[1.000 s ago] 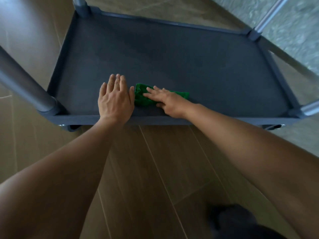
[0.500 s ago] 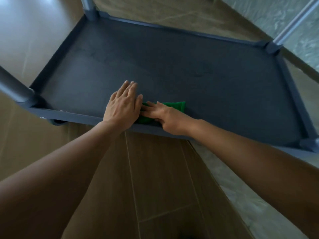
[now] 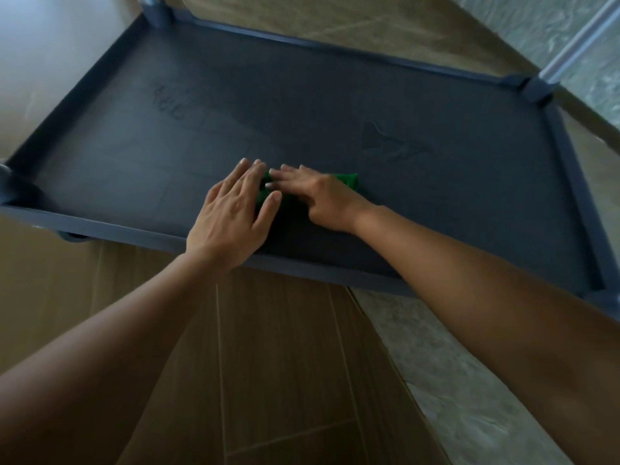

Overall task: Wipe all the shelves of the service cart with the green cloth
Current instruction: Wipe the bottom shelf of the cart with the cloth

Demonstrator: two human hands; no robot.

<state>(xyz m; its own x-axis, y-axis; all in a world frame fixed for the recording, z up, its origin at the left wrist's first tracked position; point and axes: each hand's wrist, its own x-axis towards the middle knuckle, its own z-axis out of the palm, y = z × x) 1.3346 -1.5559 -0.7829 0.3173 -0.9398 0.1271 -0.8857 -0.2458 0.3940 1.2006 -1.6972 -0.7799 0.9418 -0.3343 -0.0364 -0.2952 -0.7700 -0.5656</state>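
The dark grey cart shelf [image 3: 335,95] fills the upper half of the head view, a low tray with a raised rim. The green cloth [image 3: 349,180] lies on it near the front edge, mostly hidden under my hands. My right hand [image 3: 322,198] lies flat on the cloth with straight fingers pointing left. My left hand [image 3: 235,213] rests flat beside it, fingers straight, its fingertips over the cloth's left end and touching the right hand's fingers.
Metal posts rise from the shelf corners at the far left [image 3: 152,5], far right [image 3: 570,45] and near left [image 3: 5,182]. Faint streaks [image 3: 392,142] mark the shelf surface. Wood-look floor [image 3: 275,364] lies below the front rim, pale stone-patterned floor [image 3: 469,414] to the right.
Both hands and the cloth have moved further in from the front edge of the shelf. The view has swung, so the shelf now looks more tilted and closer.
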